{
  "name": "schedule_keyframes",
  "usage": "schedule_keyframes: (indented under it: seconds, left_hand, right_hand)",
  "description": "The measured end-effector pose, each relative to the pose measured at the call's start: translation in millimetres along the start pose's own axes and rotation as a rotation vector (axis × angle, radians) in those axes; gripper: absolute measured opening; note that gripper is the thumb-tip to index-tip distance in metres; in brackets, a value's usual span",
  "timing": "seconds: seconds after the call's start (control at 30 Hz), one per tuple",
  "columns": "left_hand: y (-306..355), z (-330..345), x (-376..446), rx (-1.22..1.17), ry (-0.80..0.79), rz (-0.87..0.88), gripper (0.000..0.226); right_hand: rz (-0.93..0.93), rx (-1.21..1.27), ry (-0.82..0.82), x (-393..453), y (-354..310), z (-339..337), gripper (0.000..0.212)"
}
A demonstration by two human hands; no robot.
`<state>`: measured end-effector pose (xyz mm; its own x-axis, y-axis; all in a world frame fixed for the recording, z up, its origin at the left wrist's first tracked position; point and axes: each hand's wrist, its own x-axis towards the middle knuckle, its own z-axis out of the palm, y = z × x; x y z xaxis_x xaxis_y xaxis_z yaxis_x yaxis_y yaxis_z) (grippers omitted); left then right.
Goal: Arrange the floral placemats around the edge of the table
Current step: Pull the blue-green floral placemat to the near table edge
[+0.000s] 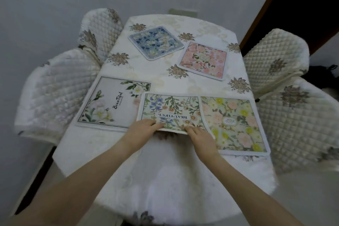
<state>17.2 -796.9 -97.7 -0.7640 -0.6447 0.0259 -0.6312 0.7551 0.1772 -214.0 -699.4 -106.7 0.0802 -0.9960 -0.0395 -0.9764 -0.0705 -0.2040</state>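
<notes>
Placemats: I count five on the table [183,180].
In hand: my left hand [145,127] and right hand [199,135] pinch the near edge of the wildflower mat [172,110], overlapping two neighbours.
Left: spacing them around the table's rim.

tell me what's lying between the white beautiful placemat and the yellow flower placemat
In the head view, the wildflower placemat lies between the white placemat and the yellow-flowered placemat, overlapping both; both hands grip its near edge.
</notes>
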Motion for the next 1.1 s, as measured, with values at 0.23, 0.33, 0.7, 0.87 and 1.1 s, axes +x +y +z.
schedule_keyframes:
  seconds: [0.23, 0.33, 0.7, 0.87, 1.1]
  left_hand:
    - [41, 18, -72, -0.066, -0.049, -0.097, 0.049]
    - [55, 27, -98, -0.017, -0.072, -0.120, 0.054]
    - [71, 66, -167, 0.021, -0.262, -0.130, 0.084]
    - [73, 80, -183, 0.013, -0.358, -0.118, 0.088]
    - [81, 94, -195, 0.001, -0.335, -0.134, 0.064]
  right_hand:
    - [0.001, -0.032, -0.050, -74, -30, 18, 0.065]
    - [-0.015, -0.027, -0.055, -96, -39, 23, 0.056]
    - [-0.051, -0.051, -0.161, -154, -68, 61, 0.057]
    - [-0.036, -0.064, -0.255, -164, -75, 74, 0.074]
    - [0.063, 0.059, -0.271, -182, -79, 98, 0.059]
